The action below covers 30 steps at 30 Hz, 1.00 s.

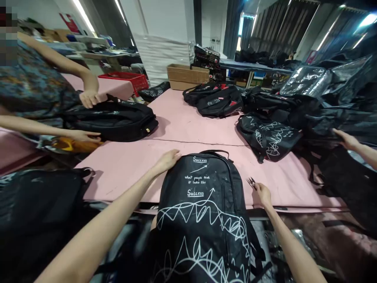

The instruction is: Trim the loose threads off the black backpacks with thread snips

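Released and flat, the left grip rested on the upper left corner of the printed backpack, which lay at the near edge of the pink worktop and hung over toward the person. The right grip, just beside the bag's right side, was clenched on small metal snips. At the left, another person's hand touched a second backpack.
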Motion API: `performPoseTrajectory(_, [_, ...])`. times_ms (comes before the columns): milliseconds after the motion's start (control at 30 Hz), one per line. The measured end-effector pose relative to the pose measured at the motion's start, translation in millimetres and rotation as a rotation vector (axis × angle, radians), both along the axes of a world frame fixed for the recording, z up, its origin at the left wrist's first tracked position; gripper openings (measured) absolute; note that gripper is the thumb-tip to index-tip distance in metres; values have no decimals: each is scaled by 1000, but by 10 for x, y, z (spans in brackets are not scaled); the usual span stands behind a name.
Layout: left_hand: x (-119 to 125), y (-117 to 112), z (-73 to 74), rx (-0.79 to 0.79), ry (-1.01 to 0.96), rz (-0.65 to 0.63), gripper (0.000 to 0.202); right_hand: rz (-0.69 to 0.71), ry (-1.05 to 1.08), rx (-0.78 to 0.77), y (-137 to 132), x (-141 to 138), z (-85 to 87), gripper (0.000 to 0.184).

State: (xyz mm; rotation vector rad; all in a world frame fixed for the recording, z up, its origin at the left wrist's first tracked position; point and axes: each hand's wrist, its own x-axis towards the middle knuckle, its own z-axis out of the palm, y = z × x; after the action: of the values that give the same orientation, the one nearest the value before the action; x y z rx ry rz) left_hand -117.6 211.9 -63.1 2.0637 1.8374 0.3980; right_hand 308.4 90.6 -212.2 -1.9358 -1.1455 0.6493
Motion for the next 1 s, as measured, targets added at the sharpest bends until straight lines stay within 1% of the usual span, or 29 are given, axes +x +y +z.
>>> performPoseTrajectory(67, [233,137,-29,-45,-86,-64,36,-19,108,10,-37,23,87,36])
performPoseTrajectory(100, [303,163,-22,-62,-122,-85,36,-20,166,18,-77,25,140,41])
performPoseTrajectory(133, [336,161,-1,-74,-150,-98,36,-17,224,27,-127,21,198,45])
performPoseTrajectory(200, [307,90,82,-101,-249,-137,36,-12,329,49,-234,-4,328,50])
performPoseTrajectory(300, [142,-114,272,-164,-549,-206,41,0,461,87,-344,-102,573,50])
performPoseTrajectory(367, [47,-287,411,-196,-755,-204,41,38,574,121,-371,-231,792,46])
performPoseTrajectory(400, [16,-382,477,-202,-820,-192,40,68,624,140,-376,-315,919,45])
performPoseTrajectory(467, [-12,-581,595,-193,-894,-180,36,136,672,178,-371,-510,1193,45])
performPoseTrajectory(500, [-13,-677,644,-184,-905,-182,34,168,657,201,-359,-614,1327,46])
performPoseTrajectory(567, [-1,-844,712,-168,-901,-188,32,211,570,256,-306,-823,1556,47])
performPoseTrajectory(600, [6,-907,732,-163,-898,-187,32,218,508,286,-265,-922,1638,48])
performPoseTrajectory(667, [16,-984,742,-152,-901,-167,33,240,404,298,-162,-1102,1725,50])
performPoseTrajectory(700, [13,-999,736,-145,-904,-153,34,272,386,269,-111,-1180,1733,49])
performPoseTrajectory(767, [-15,-993,705,-136,-900,-131,39,366,397,181,-35,-1303,1711,43])
performPoseTrajectory(833, [-83,-969,654,-123,-873,-153,45,431,421,151,-24,-1373,1694,38])
performPoseTrajectory(900, [-187,-982,567,-113,-807,-194,52,441,427,213,-96,-1380,1727,34])
performPoseTrajectory(933, [-249,-1021,502,-115,-757,-192,55,439,417,252,-168,-1360,1761,32])
performPoseTrajectory(1000, [-380,-1200,313,-135,-637,-130,51,455,370,306,-389,-1279,1828,29])
